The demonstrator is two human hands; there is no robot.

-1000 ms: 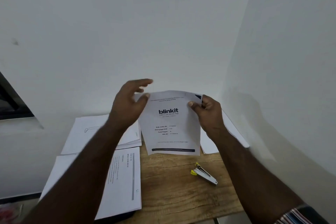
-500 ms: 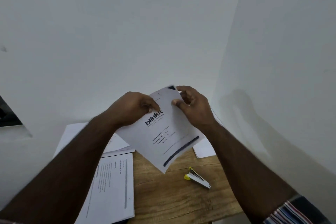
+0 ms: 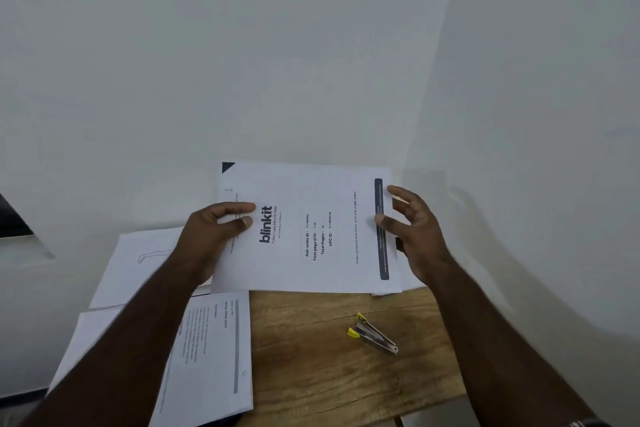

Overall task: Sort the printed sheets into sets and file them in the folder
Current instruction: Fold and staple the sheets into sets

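- Head view: my left hand (image 3: 221, 229) pinches the blinkit cover sheet (image 3: 304, 229) near its logo end, thumb on top and fingers curled under it, and holds it sideways above the far end of the wooden desk (image 3: 332, 357).
- My right hand (image 3: 412, 229) has its fingers spread and relaxed, with only a fingertip touching the edge by the dark bar (no real grip there).
- One stack of printed sheets (image 3: 214, 350) lies at the desk's left edge, under my left forearm; a sheet with a line drawing (image 3: 145, 260) sits behind it, and more paper shows under the cover sheet at the right.
- A yellow-tipped stapler (image 3: 372, 334) lies alone on the bare wood.
- No folder is in sight.
- Risks, as I judge them: the page may sag or slip from a one-sided pinch; my forearm could nudge the overhanging stack off the desk; sets could get mixed.
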